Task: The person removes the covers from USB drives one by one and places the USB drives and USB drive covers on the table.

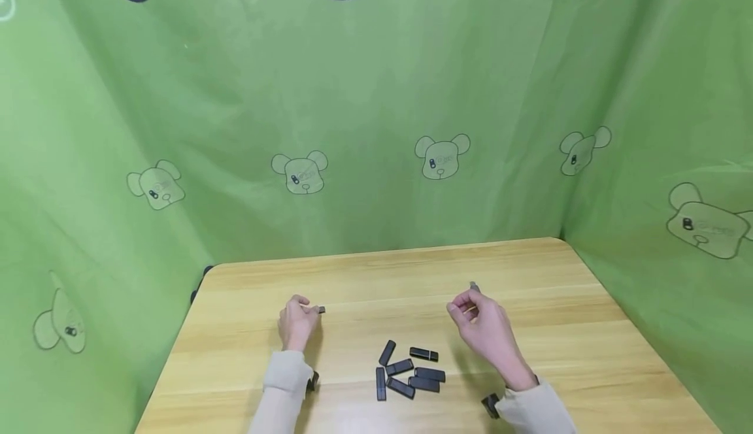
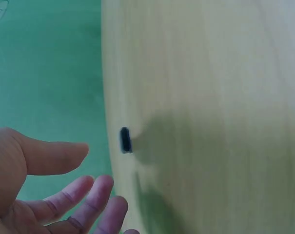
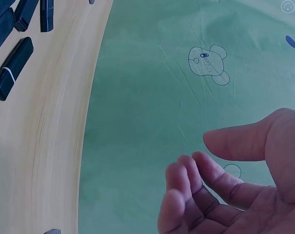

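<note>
In the head view my left hand (image 1: 296,323) is over the left part of the table, beside a small dark piece (image 1: 321,309). The left wrist view shows this dark piece (image 2: 126,140) on the tabletop, apart from the thumb and spread fingers (image 2: 101,195), which hold nothing. My right hand (image 1: 487,331) hovers on the right, its fingers loosely curved and the thumb apart from them. A small grey piece (image 1: 474,286) shows just beyond it. Between the hands lies a group of black USB sticks (image 1: 424,354); one has a pale band (image 3: 11,73).
The light wooden table (image 1: 376,270) has rounded far corners. Green curtains (image 1: 376,94) printed with bear heads hang behind it and on both sides. Each wrist carries a small black device (image 1: 490,406).
</note>
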A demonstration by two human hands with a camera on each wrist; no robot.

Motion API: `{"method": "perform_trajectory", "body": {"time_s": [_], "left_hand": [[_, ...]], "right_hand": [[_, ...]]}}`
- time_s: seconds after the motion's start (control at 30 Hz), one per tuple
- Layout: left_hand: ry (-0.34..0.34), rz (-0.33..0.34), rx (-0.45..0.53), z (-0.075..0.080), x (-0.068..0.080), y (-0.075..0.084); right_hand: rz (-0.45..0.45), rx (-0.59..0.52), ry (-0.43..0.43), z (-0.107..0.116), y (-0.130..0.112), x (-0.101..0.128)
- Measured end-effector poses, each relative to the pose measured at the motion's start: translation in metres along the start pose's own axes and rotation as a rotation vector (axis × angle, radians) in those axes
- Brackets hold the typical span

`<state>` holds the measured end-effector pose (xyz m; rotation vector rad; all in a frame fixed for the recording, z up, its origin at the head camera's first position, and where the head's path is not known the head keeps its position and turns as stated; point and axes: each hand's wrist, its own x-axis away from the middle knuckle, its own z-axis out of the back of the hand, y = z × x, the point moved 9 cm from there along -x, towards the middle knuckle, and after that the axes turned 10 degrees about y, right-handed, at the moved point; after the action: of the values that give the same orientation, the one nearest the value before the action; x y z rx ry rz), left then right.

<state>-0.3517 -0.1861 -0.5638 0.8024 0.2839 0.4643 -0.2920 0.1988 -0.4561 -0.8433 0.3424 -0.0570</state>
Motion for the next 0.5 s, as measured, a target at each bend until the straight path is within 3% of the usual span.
{"method": "perform_trajectory", "body": {"time_s": [0.3,0.5], "left_hand": [[0.109,-0.158,0.067,0.021,0.025,0.018],[0.121,-0.242,0.148,0.025,0.047,0.030]], "right_hand": [[-0.017,0.009,-0.031,-0.007,-0.001,0.002],[-0.012,0.019,-0.048,-0.015,0.002,0.004]]}}
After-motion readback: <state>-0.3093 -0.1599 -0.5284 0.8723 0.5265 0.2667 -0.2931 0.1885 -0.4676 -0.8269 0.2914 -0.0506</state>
